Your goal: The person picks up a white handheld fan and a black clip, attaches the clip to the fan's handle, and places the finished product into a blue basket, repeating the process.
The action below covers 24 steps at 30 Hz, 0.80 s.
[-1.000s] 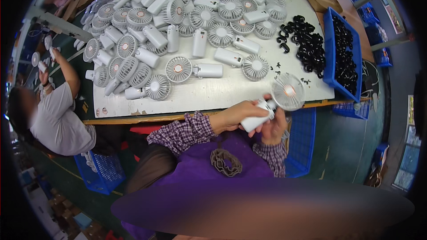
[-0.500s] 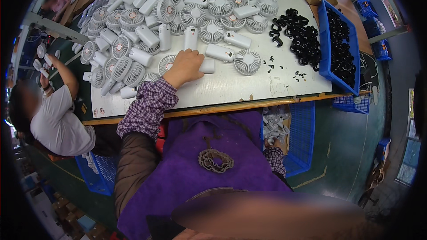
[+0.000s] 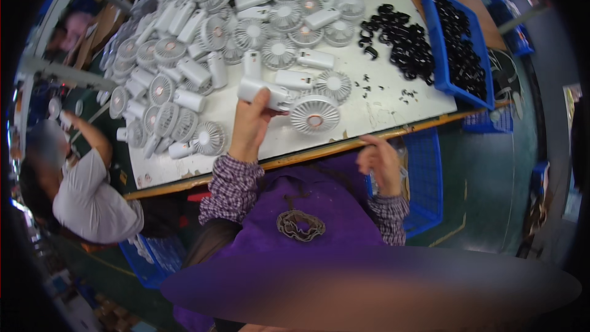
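Observation:
My left hand (image 3: 251, 124) is closed around the handle of a white handheld fan (image 3: 314, 114), lifted over the near part of the table. The fan's round grille points right and shows a small orange ring at its centre. My right hand (image 3: 382, 163) is at the table's front edge, holding nothing I can see, its fingers loosely bent and apart. Just beyond the held fan lies another white fan (image 3: 333, 86), flat on the table. A large heap of white handheld fans (image 3: 169, 49) covers the left and far parts of the tabletop.
Black curved pieces (image 3: 402, 49) lie piled at the right, with small black bits (image 3: 408, 95) nearer. A blue tray (image 3: 437, 55) holds more black pieces. Below the table edge stands a blue crate (image 3: 424, 178). At the left sits a co-worker in a grey shirt (image 3: 95, 193).
My left hand has picked up a fan from the table and drawn it nearer. My right hand has come up from the crate below to the table edge.

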Each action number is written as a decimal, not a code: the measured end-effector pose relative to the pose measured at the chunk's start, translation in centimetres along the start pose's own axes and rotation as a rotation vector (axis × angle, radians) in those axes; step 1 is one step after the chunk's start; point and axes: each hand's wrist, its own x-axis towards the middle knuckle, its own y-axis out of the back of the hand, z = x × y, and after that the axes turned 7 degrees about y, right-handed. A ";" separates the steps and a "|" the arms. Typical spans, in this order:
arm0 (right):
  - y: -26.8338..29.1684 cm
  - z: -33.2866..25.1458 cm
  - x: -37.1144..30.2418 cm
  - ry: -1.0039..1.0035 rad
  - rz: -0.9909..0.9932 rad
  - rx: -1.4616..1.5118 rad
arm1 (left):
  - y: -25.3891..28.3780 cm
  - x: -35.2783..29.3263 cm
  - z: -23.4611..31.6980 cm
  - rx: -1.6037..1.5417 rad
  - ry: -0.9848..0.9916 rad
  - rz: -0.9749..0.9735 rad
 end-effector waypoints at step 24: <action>-7.1 -4.0 2.9 0.480 -0.069 -0.418 | -4.4 -5.9 -5.9 0.618 0.522 -0.267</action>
